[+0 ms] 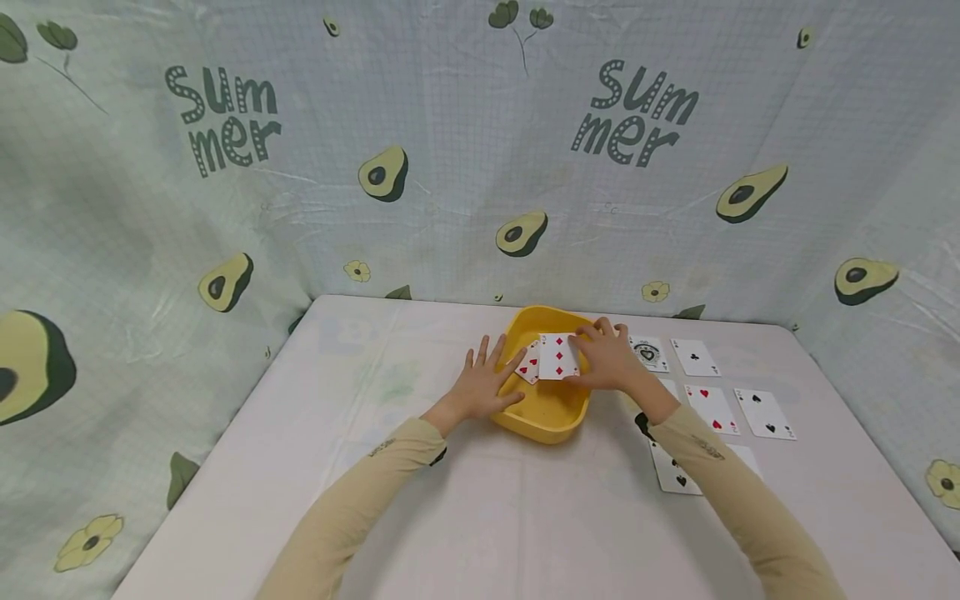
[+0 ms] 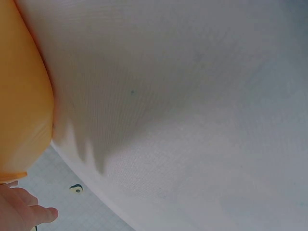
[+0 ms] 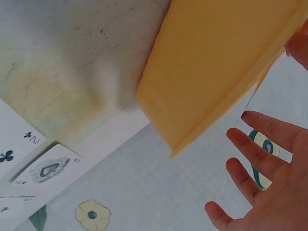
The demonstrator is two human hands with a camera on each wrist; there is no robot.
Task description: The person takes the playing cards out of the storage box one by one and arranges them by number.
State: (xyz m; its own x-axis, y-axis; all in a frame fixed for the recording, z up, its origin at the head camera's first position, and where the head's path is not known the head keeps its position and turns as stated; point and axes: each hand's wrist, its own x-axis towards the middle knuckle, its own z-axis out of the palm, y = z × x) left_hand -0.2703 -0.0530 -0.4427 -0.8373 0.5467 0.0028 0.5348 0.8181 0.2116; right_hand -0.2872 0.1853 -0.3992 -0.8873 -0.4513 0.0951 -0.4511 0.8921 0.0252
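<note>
A yellow plastic bin [image 1: 540, 421] stands at the middle of the table. My left hand [image 1: 483, 387] lies at its left rim with the fingers spread, holding nothing. At the right rim, my right hand [image 1: 609, 360] pinches a diamonds playing card [image 1: 551, 367] by its right side, above the bin. A hearts card [image 1: 528, 365] lies inside the bin, partly covered by the diamonds card. In the right wrist view, the held card is seen edge-on between thumb and fingertips [image 3: 250, 115], and the other fingers are spread.
Several face-up cards lie in rows right of the bin, among them an ace of spades [image 1: 648, 353], a two of clubs [image 1: 694, 357], a hearts card [image 1: 711, 408] and a spades card [image 1: 764, 414]. My right forearm covers parts of others. A printed cloth [image 1: 450, 108] hangs behind the table.
</note>
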